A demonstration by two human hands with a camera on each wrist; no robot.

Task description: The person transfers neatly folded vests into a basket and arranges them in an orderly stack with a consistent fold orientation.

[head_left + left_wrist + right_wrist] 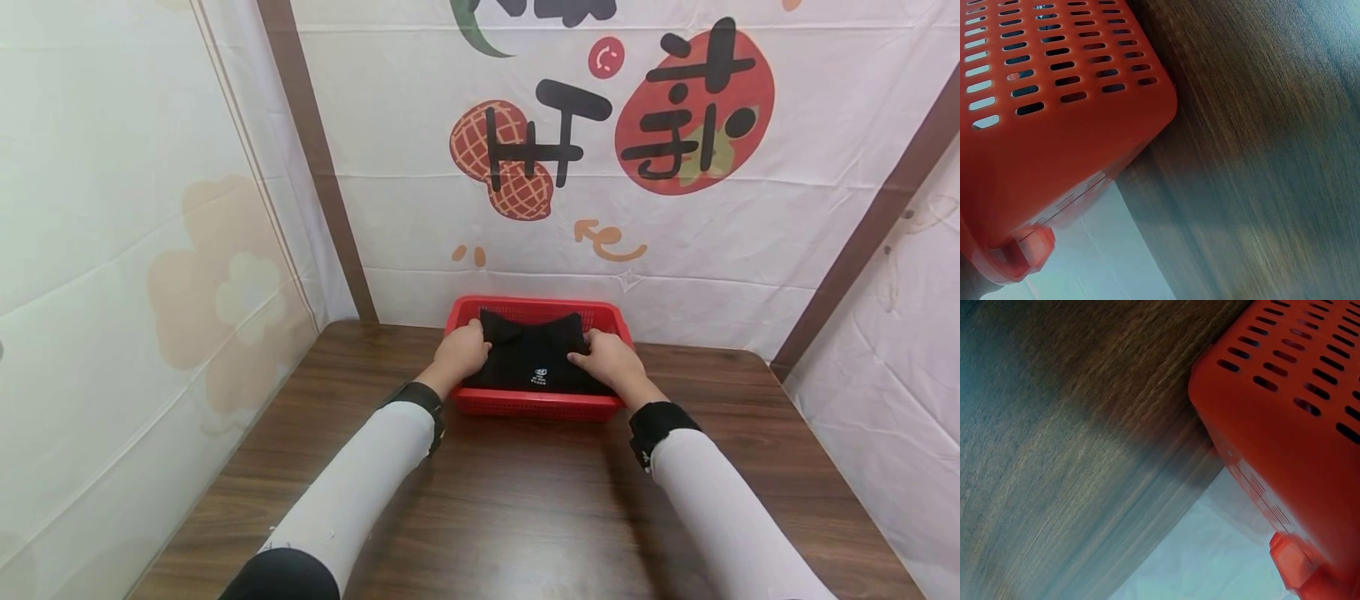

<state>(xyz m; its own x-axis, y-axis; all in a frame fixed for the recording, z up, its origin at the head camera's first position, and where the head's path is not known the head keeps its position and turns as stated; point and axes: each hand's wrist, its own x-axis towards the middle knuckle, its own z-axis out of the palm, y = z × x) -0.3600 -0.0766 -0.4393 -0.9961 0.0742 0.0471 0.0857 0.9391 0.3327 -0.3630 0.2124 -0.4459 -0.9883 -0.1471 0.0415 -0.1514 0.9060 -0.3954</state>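
Note:
A folded black garment (531, 350) with a small white print near its front edge lies inside a red plastic basket (542, 406). At the garment's left side, my left hand (461, 350) pinches the cloth, with the thumb on top. My right hand (613, 360) pinches the opposite side in the same way. Both hands reach over the basket's rim, and some of the fingers are hidden. Neither wrist view shows the hands clearly; the left one shows the slotted basket wall (1085, 119), and the right one shows another basket corner (1254, 406).
The basket stands at the far edge of a dark wooden table (517, 500), close to a white printed curtain (405, 208). More white cloth hangs at the left (90, 250) and right sides. Both forearms, in white sleeves with black wrist bands, cross the table.

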